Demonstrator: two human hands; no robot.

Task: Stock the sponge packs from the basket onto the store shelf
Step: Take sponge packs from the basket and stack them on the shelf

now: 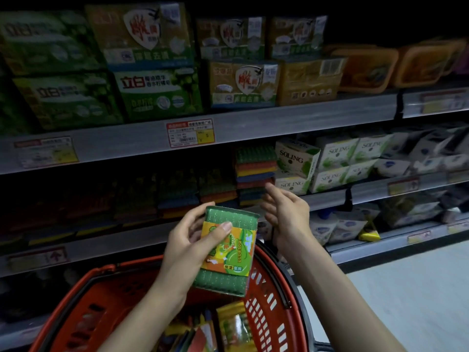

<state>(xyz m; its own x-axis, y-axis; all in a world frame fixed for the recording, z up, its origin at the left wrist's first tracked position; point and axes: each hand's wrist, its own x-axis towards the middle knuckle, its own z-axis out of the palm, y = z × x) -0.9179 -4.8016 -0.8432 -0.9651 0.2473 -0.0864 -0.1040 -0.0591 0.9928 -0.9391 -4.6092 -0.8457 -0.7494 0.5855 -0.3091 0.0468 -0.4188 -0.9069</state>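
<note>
1. The head view looks out from the person's head, facing the store shelf (279, 125) and tilted somewhat downward.
2. It stands close: shelf rows fill the upper frame and recede rightward, their edges bowed by the wide lens.
3. The left hand (185, 242), holding a sponge pack (228, 255), and the right hand (289, 217) sit low-centre.
4. The red basket (106, 271) lies directly beneath, cut off by the bottom edge.
</note>
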